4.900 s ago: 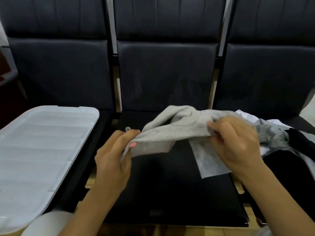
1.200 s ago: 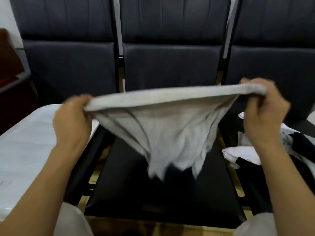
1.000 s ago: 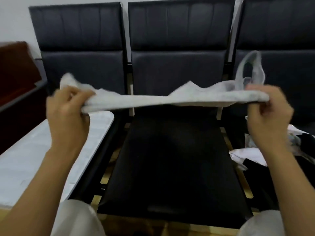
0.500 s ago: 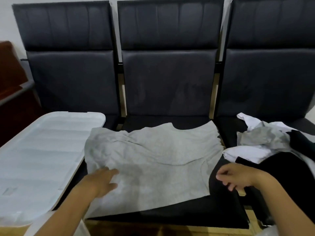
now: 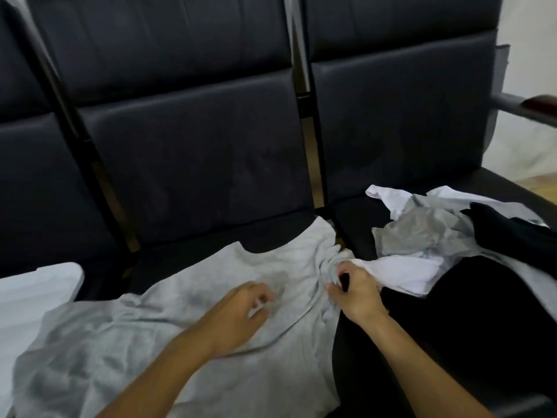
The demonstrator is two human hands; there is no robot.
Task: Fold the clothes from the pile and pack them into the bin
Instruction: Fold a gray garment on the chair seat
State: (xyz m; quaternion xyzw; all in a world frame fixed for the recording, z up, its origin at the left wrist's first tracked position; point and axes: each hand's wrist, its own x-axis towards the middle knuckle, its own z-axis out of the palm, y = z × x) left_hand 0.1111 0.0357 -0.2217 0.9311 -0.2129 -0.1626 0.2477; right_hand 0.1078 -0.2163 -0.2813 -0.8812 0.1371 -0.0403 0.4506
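Grey T-shirt (image 5: 187,336) lies spread on the black middle seat (image 5: 193,248); right hand (image 5: 355,294) grips its bunched sleeve beside the clothes pile (image 5: 428,236), left hand (image 5: 241,315) rests loosely curled on it, grasping nothing

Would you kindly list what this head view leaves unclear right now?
- White plastic bin lid: cut off by the left edge; the bin itself is unseen.
- Left hand fingertips: motion-blurred.
- Light grey T-shirt lower hem: past the bottom edge.
- Pile of clothes: overlapping, count unclear.
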